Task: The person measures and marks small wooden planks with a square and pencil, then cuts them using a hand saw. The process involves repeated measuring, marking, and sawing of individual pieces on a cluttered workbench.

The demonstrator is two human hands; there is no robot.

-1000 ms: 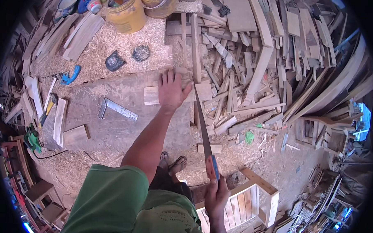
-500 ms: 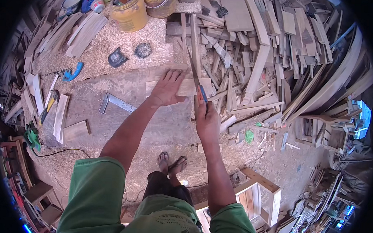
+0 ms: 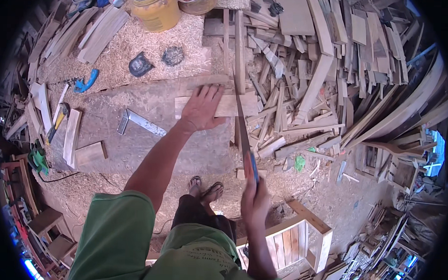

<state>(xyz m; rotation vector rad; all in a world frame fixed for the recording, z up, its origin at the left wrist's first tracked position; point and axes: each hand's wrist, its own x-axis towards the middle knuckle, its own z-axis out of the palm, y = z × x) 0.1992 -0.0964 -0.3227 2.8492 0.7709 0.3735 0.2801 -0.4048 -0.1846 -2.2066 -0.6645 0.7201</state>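
Under my left hand (image 3: 201,108) lies a short pale board (image 3: 237,105), pressed down on the worn wooden workbench (image 3: 169,153) near its right edge. The fingers of that hand lie flat, pointing away from me. My right hand (image 3: 255,196) is wrapped round the blue and orange handle of a handsaw (image 3: 243,131). Its long dark blade slants up and leftward, crossing the board close to the board's right end. To the left of my left forearm a metal try square (image 3: 143,123) rests on the bench.
A hammer (image 3: 60,122), wood offcuts (image 3: 72,134) and a blue-handled tool (image 3: 86,81) lie on the bench's left. Yellow buckets (image 3: 156,11) stand behind, amid shavings. Scrap wood (image 3: 290,93) is heaped at the right. A wooden frame (image 3: 312,219) stands beside my right arm.
My right hand has drawn the handsaw back toward me and slightly right, so more blade shows on the near side of the board. My left hand stays on the board.
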